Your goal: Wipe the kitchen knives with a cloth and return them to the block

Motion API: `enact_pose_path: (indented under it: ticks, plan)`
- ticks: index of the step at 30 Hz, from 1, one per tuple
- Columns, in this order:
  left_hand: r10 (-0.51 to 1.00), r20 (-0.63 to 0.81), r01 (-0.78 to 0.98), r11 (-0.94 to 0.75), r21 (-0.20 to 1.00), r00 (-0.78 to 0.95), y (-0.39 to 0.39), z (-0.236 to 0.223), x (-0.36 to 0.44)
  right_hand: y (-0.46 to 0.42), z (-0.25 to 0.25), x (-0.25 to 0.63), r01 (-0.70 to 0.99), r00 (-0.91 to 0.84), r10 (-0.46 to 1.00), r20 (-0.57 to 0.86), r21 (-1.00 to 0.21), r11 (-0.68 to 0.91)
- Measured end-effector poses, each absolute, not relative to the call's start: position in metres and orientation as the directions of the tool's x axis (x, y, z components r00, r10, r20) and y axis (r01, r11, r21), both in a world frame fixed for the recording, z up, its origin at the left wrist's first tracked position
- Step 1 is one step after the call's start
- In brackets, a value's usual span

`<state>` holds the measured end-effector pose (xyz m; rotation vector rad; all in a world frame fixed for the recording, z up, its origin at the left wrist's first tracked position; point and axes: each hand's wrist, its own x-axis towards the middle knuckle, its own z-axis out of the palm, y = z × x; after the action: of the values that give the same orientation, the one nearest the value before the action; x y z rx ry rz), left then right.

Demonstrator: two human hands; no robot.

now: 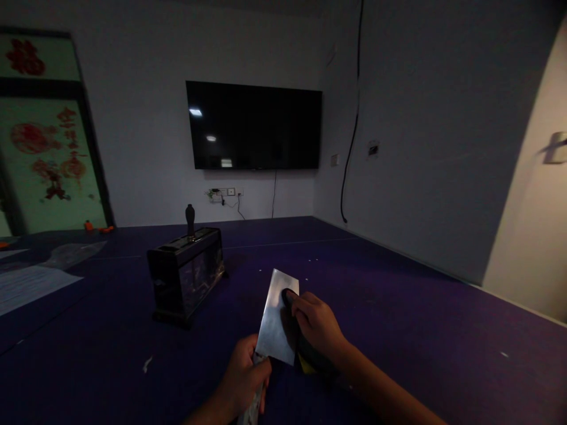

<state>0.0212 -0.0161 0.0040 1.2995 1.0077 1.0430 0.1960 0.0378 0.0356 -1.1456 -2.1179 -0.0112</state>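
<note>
A cleaver [273,316] is in my left hand [243,373], whose fingers wrap round its handle; the broad, shiny blade tilts up and away from me. My right hand [319,323] grips a dark, rounded, elongated thing [313,355] with a yellow patch underneath. That dark thing lies against or just over the right part of the blade; its exact kind is hard to make out in the dim light. Beyond my hands, to the left, stands a black knife block [188,274] with one dark handle [190,219] sticking up from its top.
The dark blue-purple tabletop [398,330] carries small white scraps. White paper [33,287] and clear plastic film [73,255] lie at the left. Small orange things [88,225] sit at the far left edge. A black cable [355,127] hangs down the wall at the right.
</note>
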Motion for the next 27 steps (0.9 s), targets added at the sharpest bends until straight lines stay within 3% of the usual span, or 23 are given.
enact_pose_path:
  ticks: [11,27]
  plan:
    - [0.951,-0.004,-0.005,0.006,1.0,0.31,-0.021,0.004,0.027,0.05,0.045,0.215,0.789,-0.256,0.749,0.611,-0.315,0.527]
    - [0.958,-0.014,0.007,0.013,1.0,0.287,-0.017,0.001,0.024,0.026,0.044,0.188,0.795,-0.403,0.724,0.561,-0.177,0.58]
